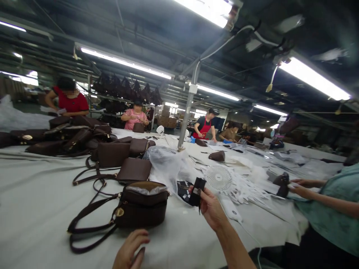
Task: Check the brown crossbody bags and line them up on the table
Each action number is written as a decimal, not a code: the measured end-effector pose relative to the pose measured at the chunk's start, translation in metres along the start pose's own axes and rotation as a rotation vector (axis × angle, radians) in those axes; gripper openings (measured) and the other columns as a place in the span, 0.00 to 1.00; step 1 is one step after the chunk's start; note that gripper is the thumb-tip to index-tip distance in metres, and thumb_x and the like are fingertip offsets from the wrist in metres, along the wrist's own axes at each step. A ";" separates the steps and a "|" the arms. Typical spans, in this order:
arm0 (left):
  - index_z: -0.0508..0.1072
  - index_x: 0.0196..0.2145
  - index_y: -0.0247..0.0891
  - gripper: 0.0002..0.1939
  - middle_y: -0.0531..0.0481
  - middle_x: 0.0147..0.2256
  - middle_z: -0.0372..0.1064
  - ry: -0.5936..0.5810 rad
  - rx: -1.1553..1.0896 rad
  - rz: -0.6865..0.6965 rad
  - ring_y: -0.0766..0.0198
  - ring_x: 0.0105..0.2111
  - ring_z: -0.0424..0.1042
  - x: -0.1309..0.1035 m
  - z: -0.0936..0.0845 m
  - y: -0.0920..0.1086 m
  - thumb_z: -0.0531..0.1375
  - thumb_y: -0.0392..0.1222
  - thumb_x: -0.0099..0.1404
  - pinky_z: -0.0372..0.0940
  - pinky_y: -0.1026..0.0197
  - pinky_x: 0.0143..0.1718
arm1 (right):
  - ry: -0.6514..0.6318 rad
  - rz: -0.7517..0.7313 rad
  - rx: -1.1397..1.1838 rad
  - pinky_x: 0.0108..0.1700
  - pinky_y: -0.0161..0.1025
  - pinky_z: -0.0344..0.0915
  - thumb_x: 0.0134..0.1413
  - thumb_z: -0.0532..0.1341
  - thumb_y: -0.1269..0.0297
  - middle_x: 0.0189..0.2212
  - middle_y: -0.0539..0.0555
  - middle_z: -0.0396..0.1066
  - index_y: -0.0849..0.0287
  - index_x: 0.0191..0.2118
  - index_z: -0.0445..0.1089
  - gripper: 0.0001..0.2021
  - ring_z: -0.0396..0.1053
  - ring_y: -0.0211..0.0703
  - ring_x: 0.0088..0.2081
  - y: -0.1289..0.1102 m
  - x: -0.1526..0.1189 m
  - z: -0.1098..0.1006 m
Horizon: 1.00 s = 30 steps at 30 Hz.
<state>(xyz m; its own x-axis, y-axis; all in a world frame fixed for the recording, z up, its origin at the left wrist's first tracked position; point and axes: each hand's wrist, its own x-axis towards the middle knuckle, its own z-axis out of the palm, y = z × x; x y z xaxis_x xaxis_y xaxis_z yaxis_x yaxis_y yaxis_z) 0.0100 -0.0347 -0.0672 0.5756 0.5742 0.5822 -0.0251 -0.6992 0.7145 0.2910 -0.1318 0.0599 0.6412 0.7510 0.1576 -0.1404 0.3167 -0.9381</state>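
Observation:
My right hand [211,209] pinches a small flat black piece [197,191] with a pale label-like patch, held up above the table; I cannot make out its exact kind. Just behind it lies a clear plastic bag [183,191] with more black pieces showing inside. My left hand [132,248] is low in front of the nearest brown handbag [143,213], its fingers curved and apart with nothing in them. That handbag stands upright, its top unzipped and clear plastic stuffing showing. Its strap [89,220] loops out to the left over the white cloth.
More brown bags [113,154] stand behind, with a heap [70,134] at the back left. A white fan [218,178] sits beside white paper strips [246,190]. A metal post [186,116] rises mid-table. A co-worker's hands [301,187] hold a dark item at right; other people work across the table.

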 end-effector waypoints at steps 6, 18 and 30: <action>0.67 0.55 0.42 0.24 0.41 0.56 0.64 -0.120 -0.677 -0.339 0.53 0.55 0.64 0.024 0.010 0.084 0.59 0.48 0.62 0.61 0.54 0.53 | -0.167 -0.115 -0.439 0.44 0.40 0.68 0.51 0.65 0.50 0.33 0.54 0.77 0.61 0.38 0.77 0.18 0.72 0.47 0.39 -0.001 -0.086 0.053; 0.68 0.26 0.35 0.16 0.59 0.16 0.56 -0.046 -0.649 -0.661 0.73 0.16 0.51 -0.016 -0.033 0.076 0.59 0.53 0.54 0.47 0.67 0.19 | -0.152 -0.375 -0.958 0.37 0.34 0.68 0.60 0.55 0.51 0.33 0.53 0.78 0.55 0.42 0.76 0.16 0.74 0.45 0.34 0.028 -0.127 0.044; 0.71 0.32 0.41 0.06 0.53 0.29 0.74 -0.240 0.202 -0.178 0.65 0.27 0.69 -0.017 -0.056 0.088 0.55 0.34 0.63 0.55 0.66 0.27 | -0.611 0.120 -0.400 0.50 0.46 0.69 0.48 0.63 0.42 0.48 0.58 0.73 0.50 0.61 0.63 0.35 0.70 0.54 0.52 0.102 -0.142 0.075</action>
<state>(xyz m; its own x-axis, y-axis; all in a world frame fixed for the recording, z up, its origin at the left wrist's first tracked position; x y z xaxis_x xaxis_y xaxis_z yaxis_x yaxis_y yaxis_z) -0.0475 -0.0823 0.0073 0.7325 0.5950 0.3307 0.2411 -0.6810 0.6914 0.1292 -0.1627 -0.0352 0.0882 0.9928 0.0807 0.1768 0.0641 -0.9821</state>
